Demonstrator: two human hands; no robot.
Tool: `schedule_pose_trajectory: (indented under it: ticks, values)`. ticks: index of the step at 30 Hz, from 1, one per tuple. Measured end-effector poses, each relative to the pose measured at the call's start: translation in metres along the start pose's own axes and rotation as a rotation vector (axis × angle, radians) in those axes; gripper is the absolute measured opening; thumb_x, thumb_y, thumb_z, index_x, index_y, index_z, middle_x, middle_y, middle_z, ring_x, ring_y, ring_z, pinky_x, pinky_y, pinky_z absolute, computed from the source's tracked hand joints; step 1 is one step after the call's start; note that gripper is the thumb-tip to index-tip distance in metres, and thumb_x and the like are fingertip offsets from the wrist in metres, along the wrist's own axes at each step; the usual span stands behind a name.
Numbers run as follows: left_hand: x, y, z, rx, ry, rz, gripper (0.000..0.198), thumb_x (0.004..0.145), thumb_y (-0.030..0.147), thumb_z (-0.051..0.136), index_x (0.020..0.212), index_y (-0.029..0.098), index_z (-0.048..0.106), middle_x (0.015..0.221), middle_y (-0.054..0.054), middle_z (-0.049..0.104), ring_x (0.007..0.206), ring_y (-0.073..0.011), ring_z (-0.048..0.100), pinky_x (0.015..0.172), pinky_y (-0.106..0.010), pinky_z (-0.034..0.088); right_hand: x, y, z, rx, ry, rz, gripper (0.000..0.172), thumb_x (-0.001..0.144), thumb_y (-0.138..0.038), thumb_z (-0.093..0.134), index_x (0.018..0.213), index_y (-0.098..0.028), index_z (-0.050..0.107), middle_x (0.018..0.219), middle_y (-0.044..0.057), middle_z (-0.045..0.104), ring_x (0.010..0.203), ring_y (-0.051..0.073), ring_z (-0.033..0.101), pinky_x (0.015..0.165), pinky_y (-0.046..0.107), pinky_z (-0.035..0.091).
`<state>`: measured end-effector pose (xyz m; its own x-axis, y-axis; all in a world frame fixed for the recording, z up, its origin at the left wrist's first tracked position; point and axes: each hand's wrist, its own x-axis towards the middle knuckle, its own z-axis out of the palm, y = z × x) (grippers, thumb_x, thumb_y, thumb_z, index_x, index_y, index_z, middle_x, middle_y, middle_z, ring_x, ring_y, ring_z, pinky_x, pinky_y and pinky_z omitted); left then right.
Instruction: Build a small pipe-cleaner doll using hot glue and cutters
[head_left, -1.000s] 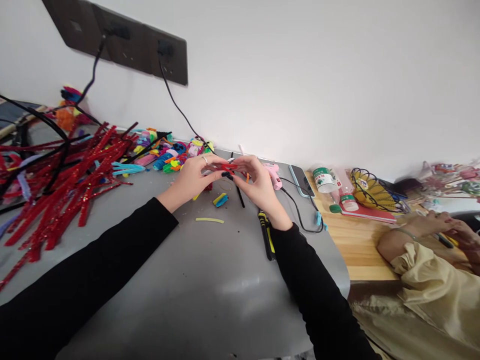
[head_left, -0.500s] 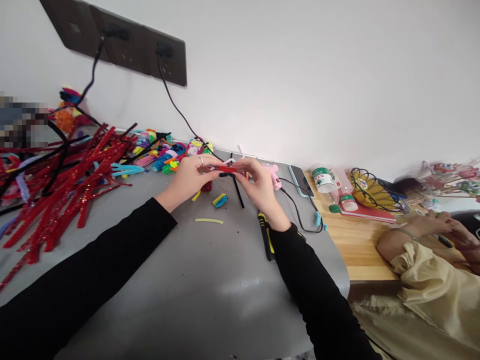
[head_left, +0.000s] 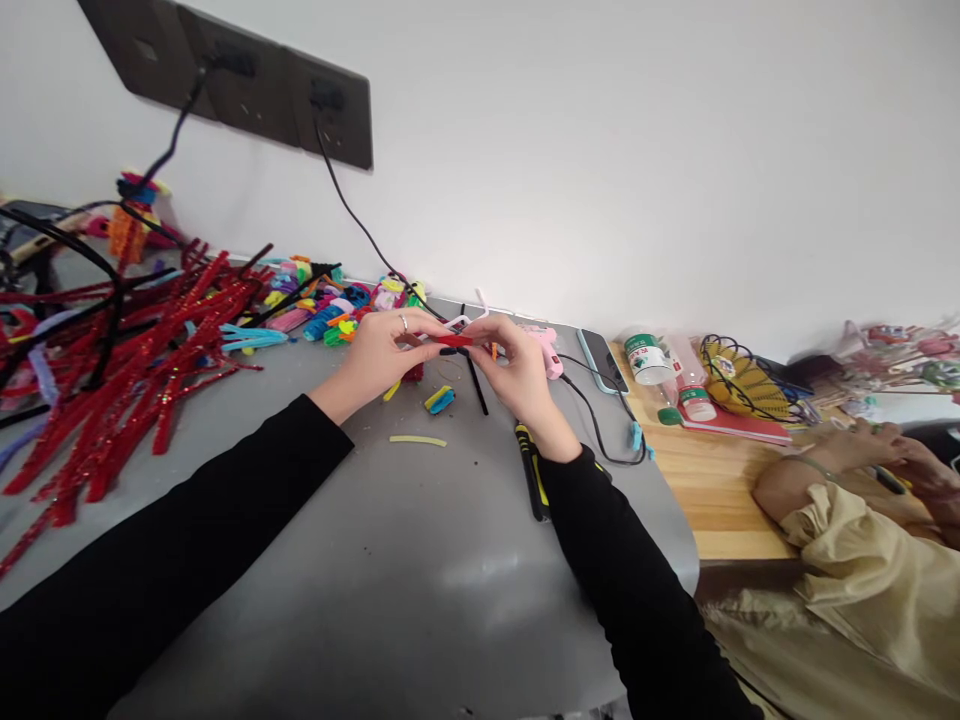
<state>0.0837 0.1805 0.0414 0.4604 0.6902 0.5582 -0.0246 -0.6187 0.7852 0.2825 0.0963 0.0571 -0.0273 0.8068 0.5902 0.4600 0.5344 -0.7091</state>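
Between my two hands is a short red pipe cleaner [head_left: 454,341]. My left hand [head_left: 388,352] pinches its left end between thumb and fingers, and my right hand [head_left: 516,372] pinches the right end. A pale pink bent stem [head_left: 478,303] shows just behind the fingertips. Under and beside my hands lie a black pipe cleaner [head_left: 478,388], a small blue and yellow fuzzy piece [head_left: 439,400] and a yellow-green strip [head_left: 418,441]. By my right wrist rests a black and yellow handled tool [head_left: 532,472], partly covered by my sleeve. A pink glue gun [head_left: 545,350] lies behind that hand.
Loose red glittery pipe cleaners [head_left: 150,370] pile up on the left, with small colourful fuzzy pieces [head_left: 330,310] along the wall. At right are a phone [head_left: 602,362], plastic bottles [head_left: 649,360] and a co-worker's arm [head_left: 795,490]. Black cords run from the wall sockets [head_left: 255,90].
Both hands stay almost in place, still pinching the red pipe cleaner. Only very slight finger movement shows around it.
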Motion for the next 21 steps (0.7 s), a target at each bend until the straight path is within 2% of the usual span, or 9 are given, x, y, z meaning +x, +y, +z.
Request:
schedule_pose_trajectory:
  ticks: [10, 16, 21]
  values:
    - [-0.001, 0.001, -0.001, 0.108, 0.038, 0.061, 0.017, 0.092, 0.032, 0.074, 0.093, 0.023, 0.088, 0.099, -0.007, 0.085, 0.091, -0.0233, 0.078, 0.077, -0.033, 0.063, -0.001, 0.005, 0.002, -0.063, -0.026, -0.049, 0.013, 0.098, -0.016, 0.066, 0.108, -0.025, 0.068, 0.108, 0.005, 0.08, 0.097, 0.02, 0.078, 0.094, 0.039, 0.066]
    - [-0.002, -0.003, -0.001, 0.22, 0.049, 0.12, 0.017, 0.096, 0.03, 0.072, 0.095, 0.024, 0.088, 0.097, -0.006, 0.085, 0.089, -0.0226, 0.079, 0.08, -0.033, 0.064, -0.002, 0.011, -0.001, -0.322, -0.1, -0.164, 0.026, 0.101, -0.015, 0.061, 0.125, -0.024, 0.067, 0.119, 0.01, 0.078, 0.109, 0.025, 0.071, 0.096, 0.044, 0.06]
    - [-0.003, -0.01, -0.002, 0.315, 0.028, 0.166, 0.015, 0.097, 0.03, 0.074, 0.096, 0.024, 0.088, 0.098, -0.004, 0.085, 0.091, -0.0222, 0.079, 0.087, -0.034, 0.063, -0.002, 0.012, -0.003, -0.443, -0.149, -0.209, 0.013, 0.105, -0.022, 0.064, 0.116, -0.024, 0.072, 0.112, 0.009, 0.077, 0.108, 0.028, 0.065, 0.095, 0.045, 0.056]
